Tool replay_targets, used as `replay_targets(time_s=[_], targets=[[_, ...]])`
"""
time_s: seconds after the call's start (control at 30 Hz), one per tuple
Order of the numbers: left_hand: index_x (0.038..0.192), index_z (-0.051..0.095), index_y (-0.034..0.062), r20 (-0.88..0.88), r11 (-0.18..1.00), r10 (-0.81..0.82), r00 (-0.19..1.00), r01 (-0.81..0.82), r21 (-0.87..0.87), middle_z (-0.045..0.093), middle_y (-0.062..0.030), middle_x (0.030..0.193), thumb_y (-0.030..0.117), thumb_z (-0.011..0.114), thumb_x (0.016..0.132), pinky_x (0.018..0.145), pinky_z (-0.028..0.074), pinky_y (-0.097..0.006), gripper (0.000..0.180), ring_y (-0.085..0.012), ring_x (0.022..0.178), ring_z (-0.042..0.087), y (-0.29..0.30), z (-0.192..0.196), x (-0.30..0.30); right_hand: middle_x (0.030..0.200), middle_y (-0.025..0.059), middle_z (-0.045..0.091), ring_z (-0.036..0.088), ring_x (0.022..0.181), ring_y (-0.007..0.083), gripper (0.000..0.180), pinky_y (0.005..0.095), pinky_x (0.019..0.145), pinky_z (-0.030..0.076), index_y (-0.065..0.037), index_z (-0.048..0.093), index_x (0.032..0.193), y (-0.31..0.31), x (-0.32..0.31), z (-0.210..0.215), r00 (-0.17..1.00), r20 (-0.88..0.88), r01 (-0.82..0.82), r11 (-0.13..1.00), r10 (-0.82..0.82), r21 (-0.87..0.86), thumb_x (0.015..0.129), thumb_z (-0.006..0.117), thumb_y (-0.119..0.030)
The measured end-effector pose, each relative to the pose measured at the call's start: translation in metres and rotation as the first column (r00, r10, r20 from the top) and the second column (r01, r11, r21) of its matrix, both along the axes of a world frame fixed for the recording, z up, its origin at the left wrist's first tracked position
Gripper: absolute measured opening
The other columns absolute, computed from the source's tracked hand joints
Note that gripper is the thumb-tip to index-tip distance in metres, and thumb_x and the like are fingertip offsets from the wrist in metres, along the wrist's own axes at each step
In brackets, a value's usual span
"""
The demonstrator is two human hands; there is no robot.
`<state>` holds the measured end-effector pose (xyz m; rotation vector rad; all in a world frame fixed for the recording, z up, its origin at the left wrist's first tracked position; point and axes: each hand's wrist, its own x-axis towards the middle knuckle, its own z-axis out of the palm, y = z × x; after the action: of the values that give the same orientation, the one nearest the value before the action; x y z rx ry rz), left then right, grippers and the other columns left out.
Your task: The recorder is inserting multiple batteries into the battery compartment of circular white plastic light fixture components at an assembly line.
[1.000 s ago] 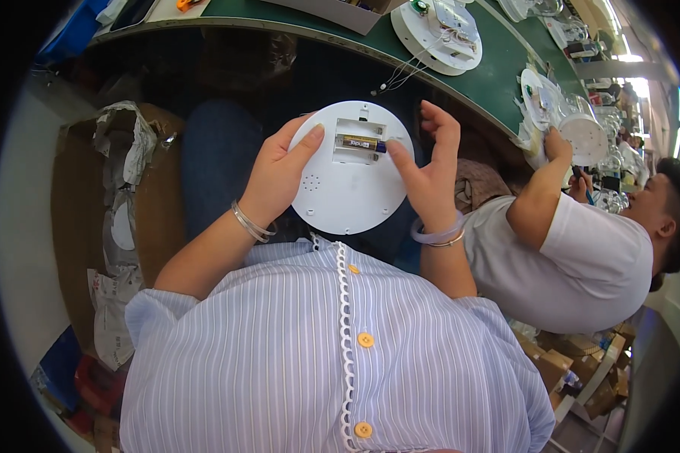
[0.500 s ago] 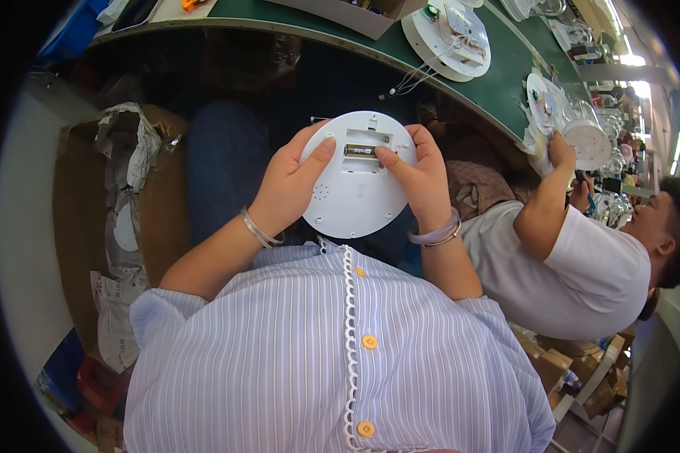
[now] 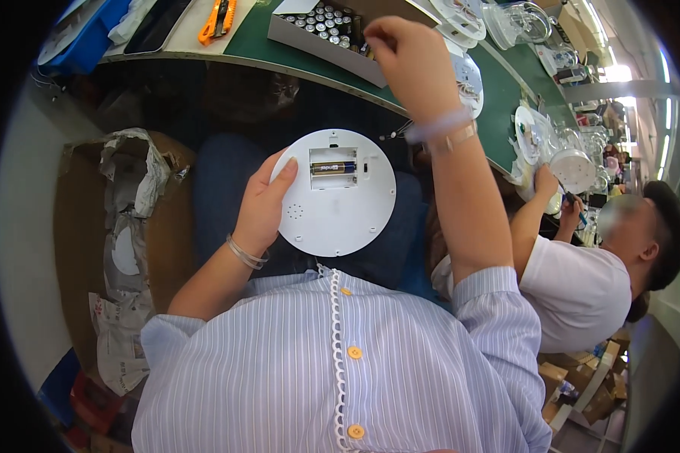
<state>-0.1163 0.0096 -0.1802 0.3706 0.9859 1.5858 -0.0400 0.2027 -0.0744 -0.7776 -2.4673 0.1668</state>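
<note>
Over the lap, left hand (image 3: pixel 263 205) fingers (image 3: pixel 283 172) clasp the white disc (image 3: pixel 334 192); right hand (image 3: pixel 405 51) fingers pinched together.

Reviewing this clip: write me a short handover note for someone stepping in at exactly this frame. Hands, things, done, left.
Left hand: holds the round white disc over the lap, back side up, thumb on its face.
Right hand: raised over the box of batteries on the green bench, fingers pinched together; whether they hold a battery cannot be told.
Done: the disc's battery compartment is open, with one battery seated in it.
Left: the slots beside that battery look empty; no cover is on the compartment.
Nearby: a co-worker works at the right.
</note>
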Motion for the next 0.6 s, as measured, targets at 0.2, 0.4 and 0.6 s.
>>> replay_targets(time_s=[0.2, 0.4, 0.6], targets=[[0.111, 0.044, 0.0006, -0.004, 0.997, 0.069, 0.998, -0.070, -0.024, 0.054, -0.0091, 0.098, 0.021, 0.045, 0.084, 0.075, 0.042, -0.024, 0.034, -0.0131, 0.087, 0.053, -0.005, 0.003, -0.012, 0.074, 0.0138, 0.059, 0.057, 0.067, 0.0238, 0.026, 0.0284, 0.065, 0.045, -0.003, 0.061, 0.082, 0.031, -0.029, -0.019, 0.963, 0.268, 0.117, 0.955, -0.041, -0.274, 0.070, 0.058, -0.026], [0.111, 0.044, 0.0006, 0.027, 0.993, 0.118, 0.993, -0.118, -0.007, 0.054, -0.0093, 0.098, 0.020, 0.044, 0.084, 0.075, 0.043, -0.024, 0.033, -0.0136, 0.087, 0.054, -0.006, 0.000, -0.018, 0.079, 0.0094, 0.060, 0.057, 0.071, 0.0166, 0.025, 0.0236, 0.063, 0.045, -0.004, 0.060, 0.088, 0.027, -0.017, -0.017, 0.990, 0.142, 0.044, 0.917, 0.014, -0.396, 0.070, 0.061, -0.022], [0.110, 0.044, 0.0004, 0.038, 0.983, 0.184, 0.982, -0.184, -0.020, 0.055, -0.0094, 0.096, 0.020, 0.044, 0.084, 0.072, 0.044, -0.023, 0.032, -0.0134, 0.084, 0.055, -0.005, 0.005, -0.019, 0.076, 0.0074, 0.060, 0.055, 0.068, 0.0092, 0.017, 0.0213, 0.061, 0.045, -0.002, 0.060, 0.087, 0.013, -0.001, -0.007, 0.990, -0.065, 0.093, 0.922, -0.126, -0.375, 0.072, 0.054, -0.010]])
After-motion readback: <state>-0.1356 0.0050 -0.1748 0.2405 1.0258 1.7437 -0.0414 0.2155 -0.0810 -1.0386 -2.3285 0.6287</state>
